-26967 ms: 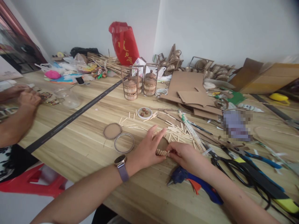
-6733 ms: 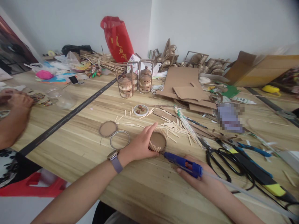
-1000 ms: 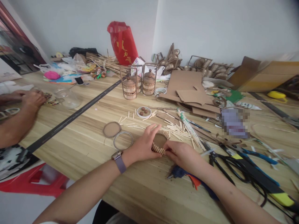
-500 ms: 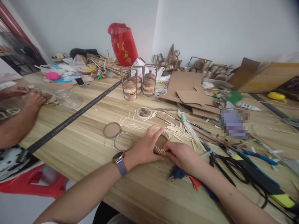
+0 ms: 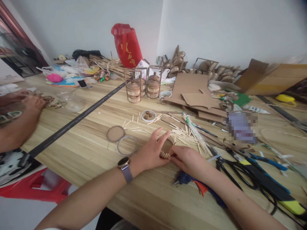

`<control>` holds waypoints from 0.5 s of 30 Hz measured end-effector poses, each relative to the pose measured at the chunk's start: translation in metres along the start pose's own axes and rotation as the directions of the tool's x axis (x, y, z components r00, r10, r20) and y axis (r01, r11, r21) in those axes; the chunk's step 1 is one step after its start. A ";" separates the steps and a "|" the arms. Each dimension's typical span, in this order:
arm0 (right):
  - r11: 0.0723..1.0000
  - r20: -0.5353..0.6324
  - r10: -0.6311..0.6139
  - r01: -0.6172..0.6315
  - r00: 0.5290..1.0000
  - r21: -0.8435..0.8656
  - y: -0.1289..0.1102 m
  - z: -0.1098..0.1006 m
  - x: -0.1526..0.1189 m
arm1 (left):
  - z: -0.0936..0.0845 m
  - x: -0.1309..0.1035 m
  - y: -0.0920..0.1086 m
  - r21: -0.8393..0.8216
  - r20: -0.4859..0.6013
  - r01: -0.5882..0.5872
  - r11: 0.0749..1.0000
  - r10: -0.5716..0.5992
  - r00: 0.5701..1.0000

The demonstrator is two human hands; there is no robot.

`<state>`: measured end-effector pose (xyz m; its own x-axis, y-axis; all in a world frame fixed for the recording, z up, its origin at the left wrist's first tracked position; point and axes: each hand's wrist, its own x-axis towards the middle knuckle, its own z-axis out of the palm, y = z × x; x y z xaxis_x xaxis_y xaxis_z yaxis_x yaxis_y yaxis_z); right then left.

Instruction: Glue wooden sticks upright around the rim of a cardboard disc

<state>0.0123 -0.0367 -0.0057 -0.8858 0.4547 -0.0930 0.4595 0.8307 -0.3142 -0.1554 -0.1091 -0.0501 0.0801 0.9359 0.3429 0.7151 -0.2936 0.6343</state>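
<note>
Between my hands is a small round cardboard tray [image 5: 167,146] edged with short upright wooden sticks. My left hand [image 5: 152,150], with a watch on its wrist, curls around the tray's left side, thumb at the near rim and fingers over the far rim. At the near right edge, the fingertips of my right hand [image 5: 183,157] are pinched together against the sticks; whether a loose stick is between them is hidden. Short cut sticks [image 5: 179,134] lie scattered just beyond. To the left rest a cardboard disc [image 5: 115,133] with a ridged edge and a pale ring [image 5: 127,145].
A glue gun [image 5: 183,178] lies under my right forearm, with scissors [image 5: 240,172] and pliers [image 5: 268,161] to the right. Several lidded stick baskets [image 5: 133,92] stand farther back near cardboard sheets [image 5: 192,88]. Another person's hands [image 5: 33,100] work at the far left.
Both hands keep nearly the same hold on the tray. The whole view has shifted very slightly, and the other person's hands have moved a little.
</note>
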 end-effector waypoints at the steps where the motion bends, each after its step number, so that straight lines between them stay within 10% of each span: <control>1: 1.000 0.003 -0.009 0.009 1.000 0.016 0.000 -0.002 0.000 | 0.000 0.000 0.000 0.002 -0.001 0.002 1.000 -0.002 1.000; 9: 0.991 -0.133 0.041 -0.024 0.990 0.129 0.007 -0.029 -0.018 | -0.001 -0.001 0.000 0.025 0.020 0.026 0.999 -0.027 0.999; 15: 0.983 0.131 0.145 -0.158 0.981 0.094 0.022 -0.035 -0.058 | -0.001 -0.001 0.000 0.004 0.016 0.026 1.000 -0.027 1.000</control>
<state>0.0759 -0.0332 0.0259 -0.8106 0.5243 -0.2607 0.5854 0.7147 -0.3827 -0.1564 -0.1104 -0.0503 0.0720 0.9463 0.3150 0.7201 -0.2679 0.6401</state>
